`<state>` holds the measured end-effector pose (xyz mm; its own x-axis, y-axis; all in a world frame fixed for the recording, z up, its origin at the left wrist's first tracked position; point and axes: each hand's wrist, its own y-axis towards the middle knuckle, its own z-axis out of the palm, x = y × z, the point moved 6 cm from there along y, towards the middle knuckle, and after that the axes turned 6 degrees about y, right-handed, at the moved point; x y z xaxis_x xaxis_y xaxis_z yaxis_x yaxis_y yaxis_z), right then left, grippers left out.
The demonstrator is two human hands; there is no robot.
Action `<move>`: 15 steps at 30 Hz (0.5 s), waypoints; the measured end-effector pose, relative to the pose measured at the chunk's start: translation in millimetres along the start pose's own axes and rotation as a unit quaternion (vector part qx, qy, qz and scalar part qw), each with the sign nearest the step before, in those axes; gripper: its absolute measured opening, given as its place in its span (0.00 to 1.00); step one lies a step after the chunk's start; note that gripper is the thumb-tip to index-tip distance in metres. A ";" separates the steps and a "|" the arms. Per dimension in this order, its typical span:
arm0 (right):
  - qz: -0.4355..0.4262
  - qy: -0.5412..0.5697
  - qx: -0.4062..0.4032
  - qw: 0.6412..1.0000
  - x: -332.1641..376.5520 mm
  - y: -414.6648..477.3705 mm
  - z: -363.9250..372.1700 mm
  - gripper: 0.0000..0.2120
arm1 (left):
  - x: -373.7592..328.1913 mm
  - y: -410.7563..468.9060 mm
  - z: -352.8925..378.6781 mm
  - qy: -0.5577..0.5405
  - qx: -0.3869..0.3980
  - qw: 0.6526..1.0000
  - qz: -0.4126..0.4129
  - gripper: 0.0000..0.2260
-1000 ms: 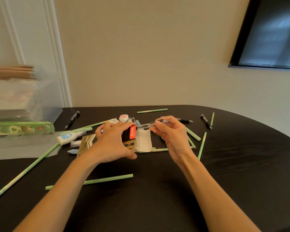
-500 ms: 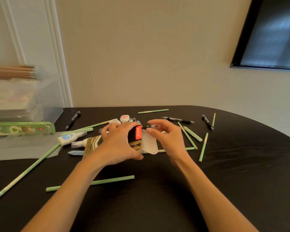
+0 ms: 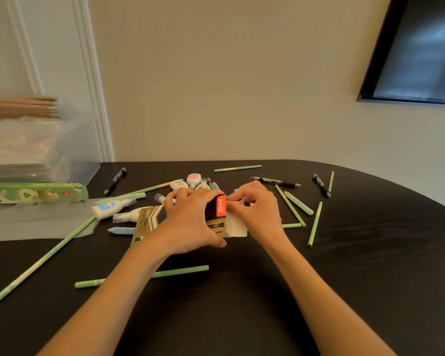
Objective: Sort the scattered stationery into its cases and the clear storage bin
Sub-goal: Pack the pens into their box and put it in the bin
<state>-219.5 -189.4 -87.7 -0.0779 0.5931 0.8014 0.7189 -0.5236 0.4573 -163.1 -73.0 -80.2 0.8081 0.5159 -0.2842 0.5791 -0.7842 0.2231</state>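
Head view: nearest, the left hand (image 3: 188, 222) wraps around the black-and-gold box (image 3: 217, 214), a light, thin card case that would crush under a hard squeeze, so its edges are the place to grip. Just right of it, the right hand (image 3: 257, 211) pinches at the white flap (image 3: 238, 226); whether a pen is between the fingers cannot be told. Beyond both hands, loose pens (image 3: 275, 181) lie on the table (image 3: 370, 265).

Right hand (image 3: 257, 214): a second ago at 3 o'clock of the black-and-gold pen box (image 3: 216, 217), pinching a black pen clear of the open white flap (image 3: 238, 228); now closed in against the box mouth, fingertips (image 3: 231, 205) touching its red-labelled end, the pen no longer visible between them. Left hand (image 3: 188, 222): grip on the box shifted slightly, the box tipped a little more upright, its open end toward 3 o'clock. One black pen (image 3: 275, 181), formerly under the right hand, now exposed on the desk (image 3: 370, 278) at 1 o'clock.
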 end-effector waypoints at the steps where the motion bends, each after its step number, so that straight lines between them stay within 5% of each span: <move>1: -0.002 0.011 -0.008 1.000 -0.3 -0.1 -0.9 0.04 | -0.6 -0.1 -0.5 -0.002 -0.003 1.000 0.000 0.39; 15: 0.022 0.063 -0.011 0.998 -2.9 -0.1 -2.2 0.04 | -4.7 0.7 -0.5 -0.013 -0.014 1.000 0.004 0.38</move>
<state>-220.9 -192.4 -89.2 -0.1338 0.4884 0.8623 0.7079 -0.5618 0.4281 -166.4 -75.8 -78.2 0.8097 0.5005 -0.3064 0.5758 -0.7783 0.2505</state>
